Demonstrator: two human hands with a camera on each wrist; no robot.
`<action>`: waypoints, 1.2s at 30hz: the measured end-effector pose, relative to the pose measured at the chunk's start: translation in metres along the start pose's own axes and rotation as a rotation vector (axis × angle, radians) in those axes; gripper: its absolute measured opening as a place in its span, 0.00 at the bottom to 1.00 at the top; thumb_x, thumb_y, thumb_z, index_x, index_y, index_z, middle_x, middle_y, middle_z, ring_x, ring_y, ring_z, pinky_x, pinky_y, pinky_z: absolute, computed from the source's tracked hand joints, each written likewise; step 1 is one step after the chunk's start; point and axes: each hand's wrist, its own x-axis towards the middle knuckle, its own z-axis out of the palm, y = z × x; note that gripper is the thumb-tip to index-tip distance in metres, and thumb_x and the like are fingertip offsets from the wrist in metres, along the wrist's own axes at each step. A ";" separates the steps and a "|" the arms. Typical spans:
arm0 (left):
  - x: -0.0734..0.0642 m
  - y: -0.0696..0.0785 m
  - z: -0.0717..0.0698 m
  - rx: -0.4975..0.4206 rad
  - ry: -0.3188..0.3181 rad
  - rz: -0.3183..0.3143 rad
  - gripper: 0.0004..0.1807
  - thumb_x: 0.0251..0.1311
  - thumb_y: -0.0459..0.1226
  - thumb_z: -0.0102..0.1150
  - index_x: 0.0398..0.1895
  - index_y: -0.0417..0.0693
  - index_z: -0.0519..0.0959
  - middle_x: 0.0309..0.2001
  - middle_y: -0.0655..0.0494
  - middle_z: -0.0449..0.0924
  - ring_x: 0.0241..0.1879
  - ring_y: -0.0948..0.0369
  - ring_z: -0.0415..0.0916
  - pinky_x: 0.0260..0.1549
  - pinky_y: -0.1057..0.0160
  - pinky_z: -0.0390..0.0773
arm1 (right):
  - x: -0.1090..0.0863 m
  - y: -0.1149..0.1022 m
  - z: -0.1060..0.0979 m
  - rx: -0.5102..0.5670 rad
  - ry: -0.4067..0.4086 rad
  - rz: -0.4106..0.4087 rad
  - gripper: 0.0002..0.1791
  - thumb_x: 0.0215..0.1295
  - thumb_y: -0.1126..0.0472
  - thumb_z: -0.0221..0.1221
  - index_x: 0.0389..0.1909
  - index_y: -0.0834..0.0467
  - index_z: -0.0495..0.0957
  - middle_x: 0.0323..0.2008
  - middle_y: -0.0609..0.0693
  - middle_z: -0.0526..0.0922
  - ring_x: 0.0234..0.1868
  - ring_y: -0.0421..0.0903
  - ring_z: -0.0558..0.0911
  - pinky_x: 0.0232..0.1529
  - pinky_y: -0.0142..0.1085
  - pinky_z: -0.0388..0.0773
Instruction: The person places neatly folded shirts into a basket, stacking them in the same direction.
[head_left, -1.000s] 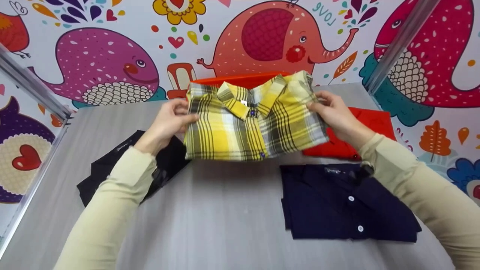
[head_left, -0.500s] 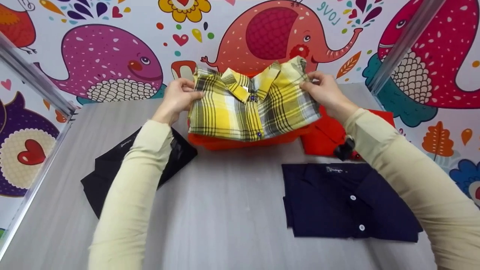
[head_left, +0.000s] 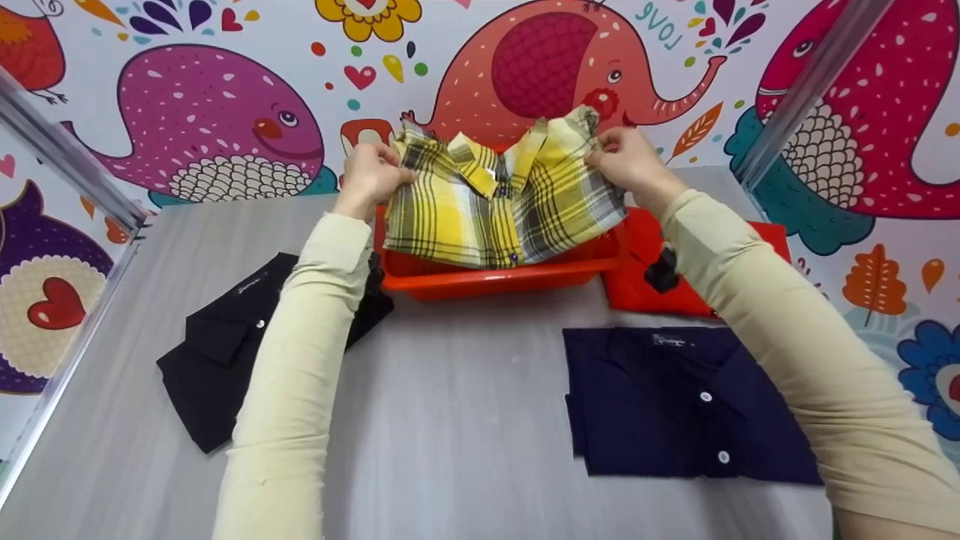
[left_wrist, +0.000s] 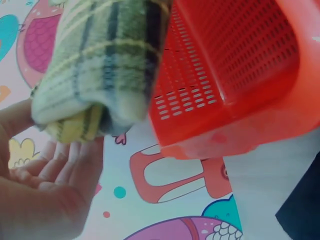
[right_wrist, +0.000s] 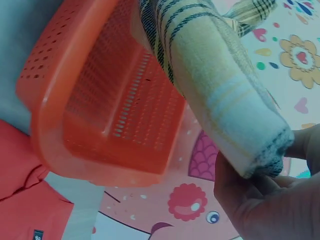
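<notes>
A folded yellow plaid shirt (head_left: 465, 217) hangs over the red basket (head_left: 495, 281), its collar toward the back wall. My left hand (head_left: 373, 176) pinches its left side, thumb on the front face. On the opposite side my right hand (head_left: 630, 161) grips the other edge the same way. From the left wrist, the rolled edge of the shirt (left_wrist: 105, 65) sits between thumb and fingers, beside the perforated basket (left_wrist: 200, 75). In the right wrist view the shirt's end (right_wrist: 240, 120) is held by the fingers, and the basket interior (right_wrist: 125, 105) shows bare.
A black folded shirt (head_left: 217, 352) lies at the left, partly behind my left sleeve. To the right are a red folded shirt (head_left: 645, 277) and, nearer, a navy folded shirt (head_left: 645, 405) with white buttons. A patterned wall (head_left: 247, 90) borders the table's back.
Both hands have carried the plaid shirt backward and up in the head view, from in front of the basket to above it. More of the basket's front now shows.
</notes>
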 end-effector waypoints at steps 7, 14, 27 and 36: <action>0.004 -0.003 0.010 0.133 -0.022 0.026 0.12 0.53 0.28 0.63 0.25 0.44 0.68 0.31 0.51 0.66 0.34 0.57 0.64 0.30 0.64 0.67 | 0.008 0.010 0.014 -0.028 -0.053 -0.037 0.16 0.70 0.64 0.50 0.54 0.67 0.68 0.45 0.58 0.69 0.40 0.46 0.70 0.39 0.36 0.71; 0.005 -0.004 0.018 0.194 -0.040 0.016 0.15 0.50 0.27 0.64 0.22 0.46 0.66 0.30 0.52 0.65 0.35 0.56 0.65 0.31 0.65 0.66 | 0.013 0.018 0.023 -0.087 -0.096 -0.065 0.20 0.71 0.65 0.48 0.61 0.68 0.66 0.52 0.61 0.69 0.45 0.51 0.68 0.45 0.40 0.70; 0.009 -0.028 0.024 0.248 -0.026 -0.044 0.10 0.49 0.26 0.59 0.25 0.42 0.66 0.35 0.44 0.68 0.36 0.52 0.65 0.31 0.60 0.67 | 0.018 0.033 0.038 -0.118 -0.110 -0.119 0.20 0.71 0.67 0.48 0.60 0.71 0.67 0.54 0.65 0.71 0.50 0.54 0.69 0.54 0.46 0.70; 0.009 -0.029 0.025 0.529 -0.037 0.039 0.18 0.51 0.29 0.58 0.46 0.29 0.77 0.49 0.32 0.77 0.46 0.43 0.74 0.46 0.50 0.74 | 0.016 0.047 0.034 -0.024 -0.189 -0.048 0.19 0.71 0.71 0.46 0.60 0.71 0.68 0.52 0.67 0.75 0.52 0.61 0.75 0.58 0.48 0.70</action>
